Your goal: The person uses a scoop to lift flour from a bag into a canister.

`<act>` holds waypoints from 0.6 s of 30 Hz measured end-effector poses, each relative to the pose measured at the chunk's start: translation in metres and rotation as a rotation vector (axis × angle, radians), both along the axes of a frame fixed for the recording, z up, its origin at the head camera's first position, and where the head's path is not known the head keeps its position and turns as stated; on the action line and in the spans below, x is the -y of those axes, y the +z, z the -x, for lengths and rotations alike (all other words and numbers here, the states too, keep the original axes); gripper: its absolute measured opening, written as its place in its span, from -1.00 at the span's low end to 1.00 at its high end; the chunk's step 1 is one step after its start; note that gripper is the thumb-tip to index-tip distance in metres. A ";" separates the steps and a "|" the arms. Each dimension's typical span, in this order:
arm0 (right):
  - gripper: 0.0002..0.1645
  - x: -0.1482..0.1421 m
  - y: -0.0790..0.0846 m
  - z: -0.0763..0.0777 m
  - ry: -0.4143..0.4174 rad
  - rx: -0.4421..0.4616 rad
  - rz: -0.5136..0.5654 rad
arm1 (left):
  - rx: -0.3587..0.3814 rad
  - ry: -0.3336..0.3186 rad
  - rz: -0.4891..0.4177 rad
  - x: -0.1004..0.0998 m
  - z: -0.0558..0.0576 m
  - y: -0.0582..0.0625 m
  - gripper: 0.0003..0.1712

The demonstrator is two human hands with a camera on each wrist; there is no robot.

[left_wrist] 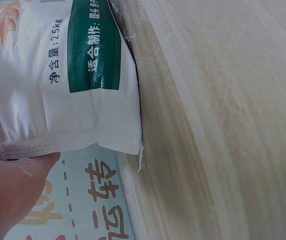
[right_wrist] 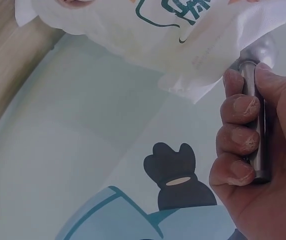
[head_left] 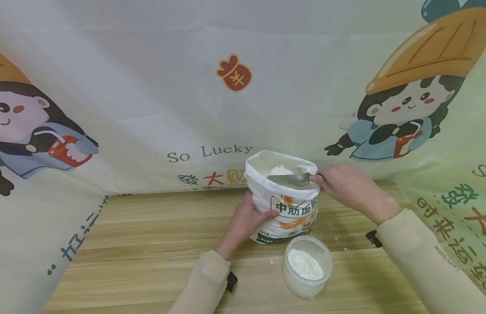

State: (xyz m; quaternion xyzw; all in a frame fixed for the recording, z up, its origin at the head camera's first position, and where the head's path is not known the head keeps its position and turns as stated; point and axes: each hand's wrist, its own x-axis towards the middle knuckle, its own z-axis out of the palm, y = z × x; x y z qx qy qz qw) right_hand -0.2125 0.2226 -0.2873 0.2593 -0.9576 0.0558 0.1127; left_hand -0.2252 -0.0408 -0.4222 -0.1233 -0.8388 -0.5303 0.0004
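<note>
While left hand (head_left: 246, 220) clasps all-purpose flour bag (head_left: 283, 203), right hand (head_left: 348, 185) curls round metal scoop (head_left: 290, 180) in the bag's mouth. Plastic tub (head_left: 303, 288) of flour (head_left: 304, 264) stands near.

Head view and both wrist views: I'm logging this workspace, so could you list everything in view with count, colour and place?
Flour bag: 1, white with green print, upright on the table
Scoop: 1, silver, at the bag's open mouth
Tub: 1, translucent, in front of the bag
Powder: 2 lots, white, in the tub and the bag
White specks: a few, on the table
Table: 1, light brown, under bag and tub
Printed backdrop: at least 1 sheet, pale, behind and beside the table
Black wrist pieces: 2, black, one by each sleeve
Sleeves: 2, cream, on both arms
Left hand: 1, bare, gripping the bag's side
Right hand: 1, bare, gripping the scoop's handle
</note>
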 end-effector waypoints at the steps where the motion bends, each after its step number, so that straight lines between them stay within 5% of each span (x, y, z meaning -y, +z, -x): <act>1: -0.64 -0.001 0.000 0.000 -0.003 0.003 0.000 | 0.000 0.001 0.002 0.000 0.000 0.000 -0.04; 18: -0.78 -0.006 -0.009 -0.002 0.018 -0.102 0.060 | -0.001 0.001 0.004 -0.001 -0.001 0.001 -0.05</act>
